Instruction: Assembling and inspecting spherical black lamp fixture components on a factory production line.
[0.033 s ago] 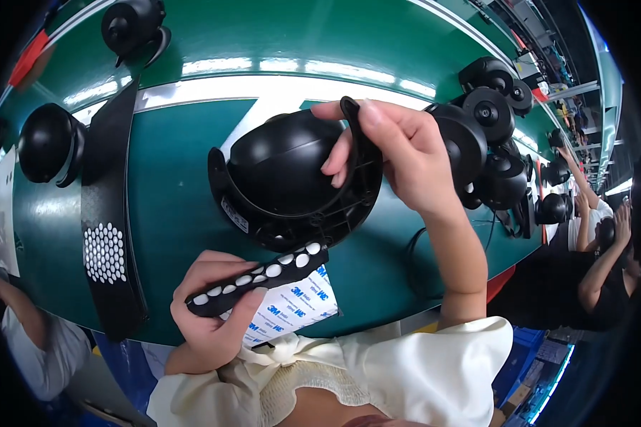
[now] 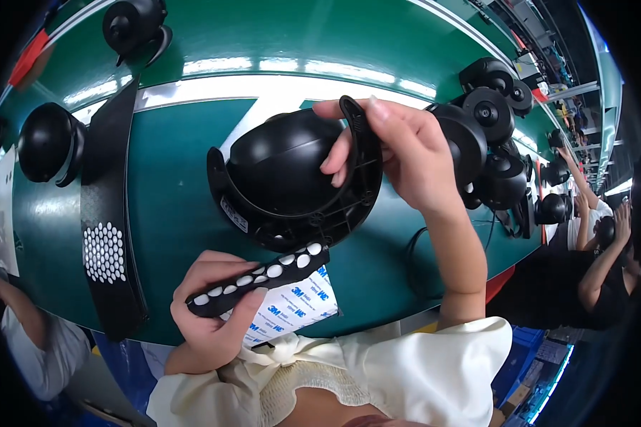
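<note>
In the middle, a rounded glossy black shell (image 2: 281, 160) sits in a curved black plastic bracket (image 2: 349, 206) with ribs, holes and a small pale label. My right hand (image 2: 413, 153) grips the bracket's raised right arm, its thumb outside and fingertips inside, close to the shell. Nearer to me, my left hand (image 2: 214, 302) pinches a bent black strip with white round dots (image 2: 260, 277) between thumb and fingers. From under this strip extends its white backing sheet with blue print (image 2: 292, 313). The strip's far end lies close to the bracket's lower edge.
On the left, a long black sheet (image 2: 107, 192) bears a patch of white dots (image 2: 105, 252), beside another black shell (image 2: 46, 142). Several round black units (image 2: 488, 114) crowd the right, with a thin cable (image 2: 413, 256) nearby. Other people work along both sides.
</note>
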`<state>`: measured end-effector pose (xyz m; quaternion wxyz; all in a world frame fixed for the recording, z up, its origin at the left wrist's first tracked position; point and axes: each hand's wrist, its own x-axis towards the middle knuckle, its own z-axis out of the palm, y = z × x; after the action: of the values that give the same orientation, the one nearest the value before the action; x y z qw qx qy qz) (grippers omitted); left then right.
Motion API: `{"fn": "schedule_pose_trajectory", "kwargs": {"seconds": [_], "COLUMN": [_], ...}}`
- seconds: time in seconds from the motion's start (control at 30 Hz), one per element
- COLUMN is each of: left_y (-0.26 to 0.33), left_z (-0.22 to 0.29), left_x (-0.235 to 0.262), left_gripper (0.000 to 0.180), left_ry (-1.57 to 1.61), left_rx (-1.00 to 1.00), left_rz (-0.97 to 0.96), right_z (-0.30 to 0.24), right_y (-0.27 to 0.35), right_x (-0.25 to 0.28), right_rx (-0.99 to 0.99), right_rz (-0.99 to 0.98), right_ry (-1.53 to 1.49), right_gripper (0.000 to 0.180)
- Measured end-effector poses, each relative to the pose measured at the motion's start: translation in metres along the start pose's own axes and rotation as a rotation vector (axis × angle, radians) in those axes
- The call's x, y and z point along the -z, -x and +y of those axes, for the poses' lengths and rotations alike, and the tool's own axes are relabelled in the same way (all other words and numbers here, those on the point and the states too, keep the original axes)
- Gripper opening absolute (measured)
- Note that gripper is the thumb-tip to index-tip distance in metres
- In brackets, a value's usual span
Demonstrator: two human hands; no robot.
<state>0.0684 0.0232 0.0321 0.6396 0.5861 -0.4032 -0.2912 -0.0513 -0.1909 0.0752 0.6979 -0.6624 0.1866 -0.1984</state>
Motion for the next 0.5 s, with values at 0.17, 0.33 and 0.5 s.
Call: {"fn": "schedule_pose_trajectory", "kwargs": {"seconds": [0.17, 0.33, 0.5], "left_y": [0.0, 0.001, -0.003], "left_z": [0.005, 0.008, 0.011], "left_x": [0.001, 0.0, 0.0], "left_gripper": [0.028, 0.04, 0.035], "left_ry": [0.02, 0.03, -0.001], "left_rx": [0.041, 0.044, -0.023], "left_rz": [0.003, 0.036, 0.006], "right_z": [-0.001, 0.0, -0.013], "right_y": [-0.003, 0.0, 0.012], "right_x": [0.002, -0.002, -0.015], "right_rx": [0.005, 0.079, 0.548], "right_rz": [-0.002, 0.046, 0.415], "right_ry": [-0.09, 0.082, 1.142], "right_gripper": [0.04, 0.029, 0.022]}}
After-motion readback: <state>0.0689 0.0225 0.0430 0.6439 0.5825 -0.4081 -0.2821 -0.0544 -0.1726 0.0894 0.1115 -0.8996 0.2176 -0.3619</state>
